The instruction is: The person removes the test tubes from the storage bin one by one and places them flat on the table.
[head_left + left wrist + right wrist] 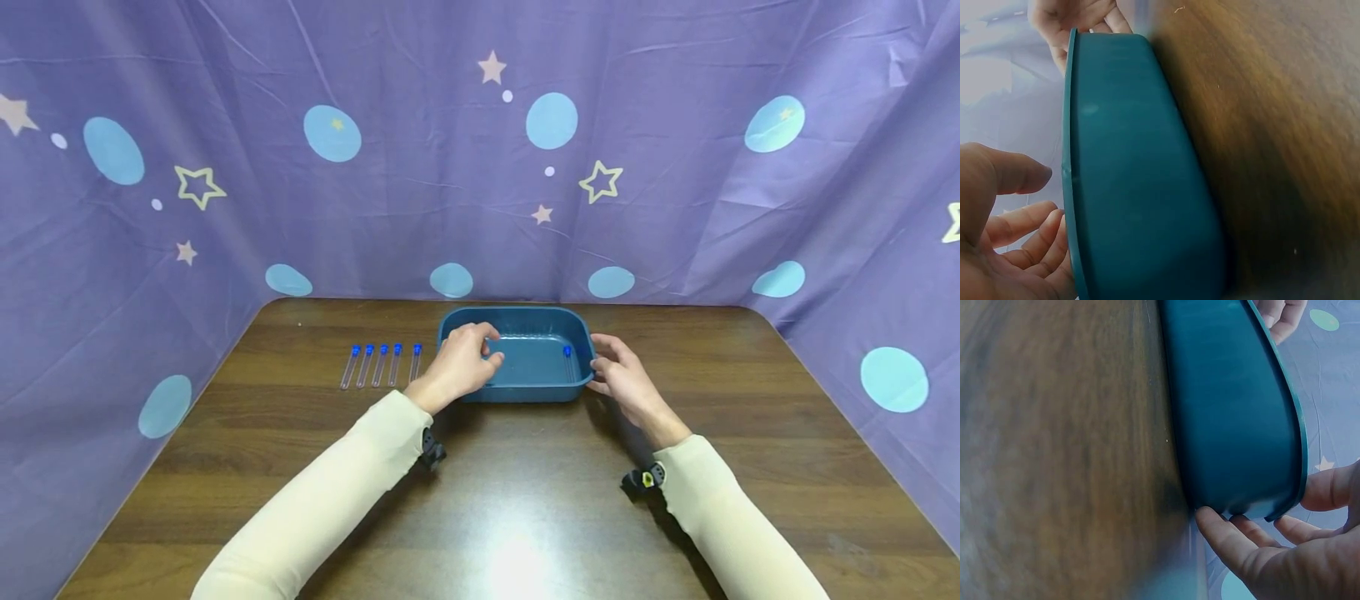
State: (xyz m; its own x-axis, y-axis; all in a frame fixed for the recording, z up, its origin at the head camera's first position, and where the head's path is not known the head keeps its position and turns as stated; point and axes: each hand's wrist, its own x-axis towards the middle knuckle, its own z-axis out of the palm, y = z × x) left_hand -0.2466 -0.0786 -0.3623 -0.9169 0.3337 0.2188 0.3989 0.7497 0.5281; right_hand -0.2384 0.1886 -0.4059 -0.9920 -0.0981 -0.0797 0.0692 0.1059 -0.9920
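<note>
A teal plastic tray stands on the wooden table, between both hands. The left hand rests over the tray's left rim, fingers loosely curled and clasping nothing. The right hand lies against the right end wall, fingers nearly straight and touching it. One blue-capped tube lies inside, near the right fingertips. Five more tubes lie in a row just outside the left hand.

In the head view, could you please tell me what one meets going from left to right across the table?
Row of five blue-capped tubes → left hand at the basin's left rim → blue basin, with one blue-capped tube inside near its right wall → right hand at the basin's right end.
</note>
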